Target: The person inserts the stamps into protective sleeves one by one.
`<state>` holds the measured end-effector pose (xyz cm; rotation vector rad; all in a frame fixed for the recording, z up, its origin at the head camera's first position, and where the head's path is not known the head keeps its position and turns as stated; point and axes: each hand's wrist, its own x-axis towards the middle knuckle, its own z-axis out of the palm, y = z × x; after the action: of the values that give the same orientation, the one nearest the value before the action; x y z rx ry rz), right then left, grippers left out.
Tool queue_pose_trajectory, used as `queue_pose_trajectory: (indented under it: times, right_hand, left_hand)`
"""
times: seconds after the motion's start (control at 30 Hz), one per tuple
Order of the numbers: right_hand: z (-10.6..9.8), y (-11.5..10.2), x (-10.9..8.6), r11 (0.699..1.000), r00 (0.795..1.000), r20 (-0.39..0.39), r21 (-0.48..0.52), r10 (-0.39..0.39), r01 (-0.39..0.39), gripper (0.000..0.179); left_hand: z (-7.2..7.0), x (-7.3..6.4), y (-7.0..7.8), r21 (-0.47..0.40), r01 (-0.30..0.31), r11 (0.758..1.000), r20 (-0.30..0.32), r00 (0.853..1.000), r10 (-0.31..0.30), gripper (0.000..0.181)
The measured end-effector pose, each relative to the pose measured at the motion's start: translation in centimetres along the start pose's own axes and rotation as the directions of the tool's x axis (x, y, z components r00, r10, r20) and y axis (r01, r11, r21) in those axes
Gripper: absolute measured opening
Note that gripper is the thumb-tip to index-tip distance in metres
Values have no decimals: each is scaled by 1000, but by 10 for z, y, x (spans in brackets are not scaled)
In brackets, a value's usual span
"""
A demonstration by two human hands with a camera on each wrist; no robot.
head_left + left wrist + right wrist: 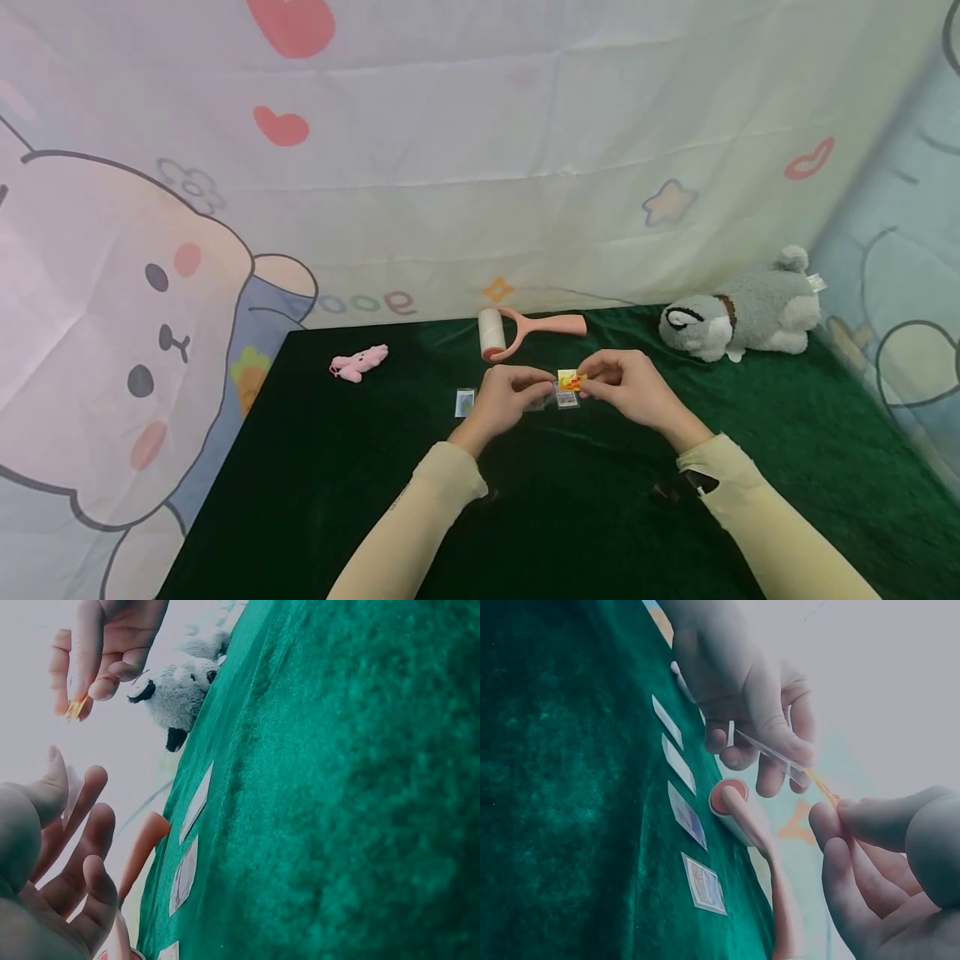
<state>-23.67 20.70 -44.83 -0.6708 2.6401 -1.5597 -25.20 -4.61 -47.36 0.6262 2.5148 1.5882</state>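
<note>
Above the dark green cloth, the right hand [630, 387] pinches a small yellow-orange card [570, 381] between thumb and fingers. Facing it, the left hand [506, 400] holds a clear plastic card sleeve [769, 756] between thumb and index finger, its other fingers spread loosely. In the right wrist view, the card's edge meets the end of the sleeve. Several cards lie in a row on the cloth beneath, among them a blue-green one [465, 403] left of the left hand and a pale one [567, 401] under the yellow card. The left hand partly hides others.
A lint roller [551, 325] with a pink handle and white roll lies behind the hands. At the back right rests a grey and white plush dog [757, 317]. A small pink plush toy [360, 363] is at left. Behind the table hangs a printed curtain [480, 167].
</note>
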Motion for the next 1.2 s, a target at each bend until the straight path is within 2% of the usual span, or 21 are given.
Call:
queue_pose_trajectory:
  times: [0.37,0.77,1.2]
  right_hand:
    - [0,-3,0,1000,999,49,21,-7,5,14]
    - [-1,-5,-1,1000,998,67,4,11,-12,13]
    - [-1,-4,0,1000,998,64,2,-2,2,12]
  left_hand:
    - [0,2,0,40,-79,996,-22,997,80,18]
    - [0,0,4,80,-87,993,-33,995,90,17]
    - [0,0,5,73,-74,995,-40,996,77,17]
